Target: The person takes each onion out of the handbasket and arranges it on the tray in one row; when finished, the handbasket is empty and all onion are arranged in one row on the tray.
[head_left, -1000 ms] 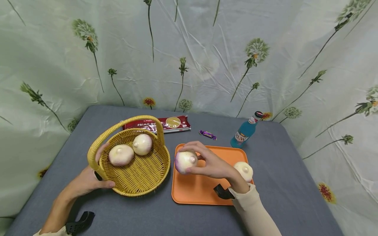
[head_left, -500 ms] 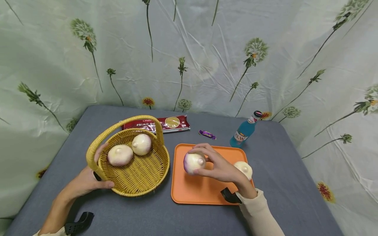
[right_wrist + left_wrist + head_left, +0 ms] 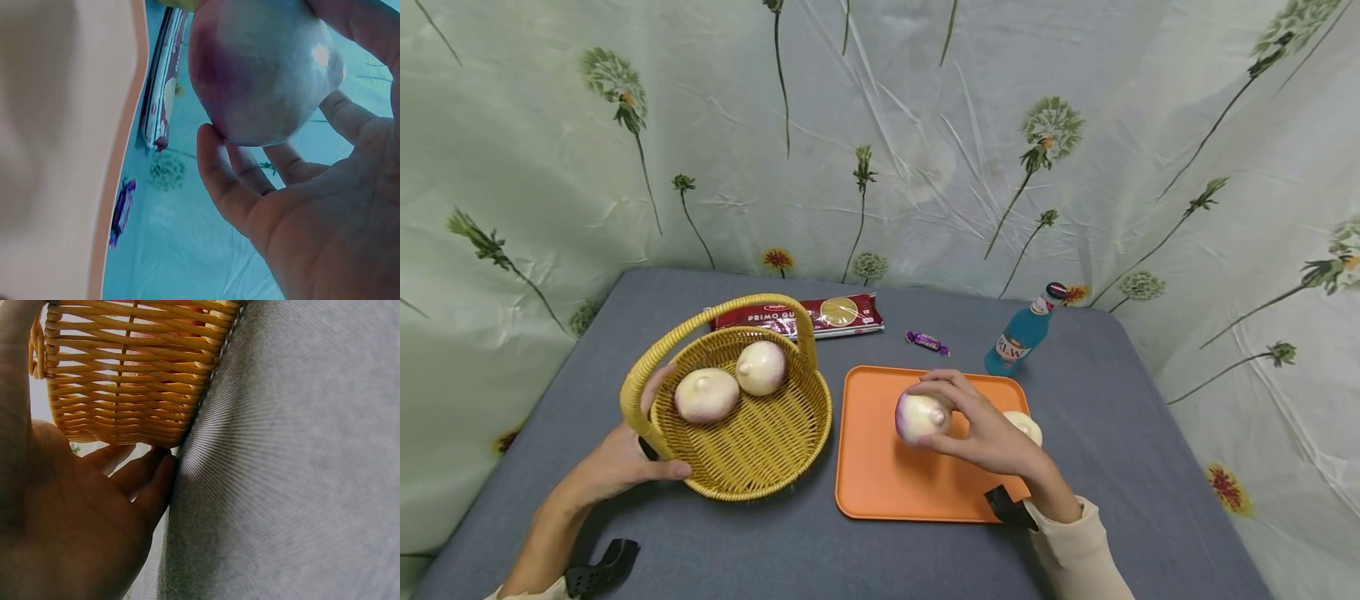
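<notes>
In the head view, my right hand (image 3: 981, 429) pinches a white and purple turnip (image 3: 917, 418) between thumb and fingers, just above the orange tray (image 3: 868, 492). The right wrist view shows the same turnip (image 3: 256, 75) close up, fingers curved around it. Another turnip (image 3: 1024, 427) sits at the tray's right edge, partly hidden behind my right hand. My left hand (image 3: 617, 458) holds the left side of a yellow wicker basket (image 3: 745, 458), thumb by the near rim and fingers behind the handle. Inside the basket are two turnips (image 3: 707, 395).
Behind the basket lies a red packet (image 3: 842, 313), partly covered by it. A purple-wrapped candy (image 3: 928, 342) is beyond the tray. A blue bottle (image 3: 1021, 333) stands at the tray's back right corner. A flowered curtain (image 3: 925, 150) hangs behind the grey table (image 3: 775, 550).
My right hand has moved to the right with the turnip, from the tray's left edge toward its middle. My left hand and the basket have stayed in place.
</notes>
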`<state>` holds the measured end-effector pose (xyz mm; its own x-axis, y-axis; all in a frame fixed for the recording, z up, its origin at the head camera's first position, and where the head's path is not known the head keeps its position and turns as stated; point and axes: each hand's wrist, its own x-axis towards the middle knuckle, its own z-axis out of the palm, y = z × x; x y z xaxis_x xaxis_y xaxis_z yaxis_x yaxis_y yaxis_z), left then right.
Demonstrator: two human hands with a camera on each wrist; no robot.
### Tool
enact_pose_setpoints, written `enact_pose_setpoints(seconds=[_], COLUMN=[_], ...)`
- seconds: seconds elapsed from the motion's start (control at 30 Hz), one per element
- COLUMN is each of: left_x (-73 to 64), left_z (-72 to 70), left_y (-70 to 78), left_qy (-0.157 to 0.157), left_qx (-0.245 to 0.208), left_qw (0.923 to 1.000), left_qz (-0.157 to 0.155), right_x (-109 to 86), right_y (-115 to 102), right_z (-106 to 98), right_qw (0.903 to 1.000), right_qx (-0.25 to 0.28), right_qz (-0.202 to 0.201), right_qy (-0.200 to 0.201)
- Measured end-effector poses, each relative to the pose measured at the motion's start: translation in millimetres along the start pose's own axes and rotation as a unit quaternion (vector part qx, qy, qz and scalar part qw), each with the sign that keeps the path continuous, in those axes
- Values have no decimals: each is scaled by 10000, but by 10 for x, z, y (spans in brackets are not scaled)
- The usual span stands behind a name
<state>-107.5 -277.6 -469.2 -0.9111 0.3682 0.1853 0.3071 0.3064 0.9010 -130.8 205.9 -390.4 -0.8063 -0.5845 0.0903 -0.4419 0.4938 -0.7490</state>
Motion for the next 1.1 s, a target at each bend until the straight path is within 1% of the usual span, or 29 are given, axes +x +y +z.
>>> enact_pose_setpoints(seconds=[0.23,0.37,0.63,0.77,0.87,0.97,1.1], left_x=[-10,-15,-8,2,12,13,-1], left_z=[2,5,4,1,-5,-7,-2], left_y=[-16,-15,-24,-19,-18,-19,-16], left_qy=[18,5,16,-3,-13,-12,-2], left_qx=[56,72,22,33,0,20,144], left_qw=[10000,10000,10000,10000,10000,10000,9999], left_qz=[-2,-8,50,60,55,12,-78], right_x=[-119,-175,-231,-257,-274,-285,-286], right_y=[102,174,264,299,320,323,313], right_z=[-75,-119,-155,-177,-203,-231,-251], right_qw=[9994,9991,9976,9975,9973,9969,9961], right_qx=[-281,-360,-615,-590,-618,-678,-762], right_qz=[-3,78,200,258,301,362,453], right_qy=[180,215,252,291,262,148,-4])
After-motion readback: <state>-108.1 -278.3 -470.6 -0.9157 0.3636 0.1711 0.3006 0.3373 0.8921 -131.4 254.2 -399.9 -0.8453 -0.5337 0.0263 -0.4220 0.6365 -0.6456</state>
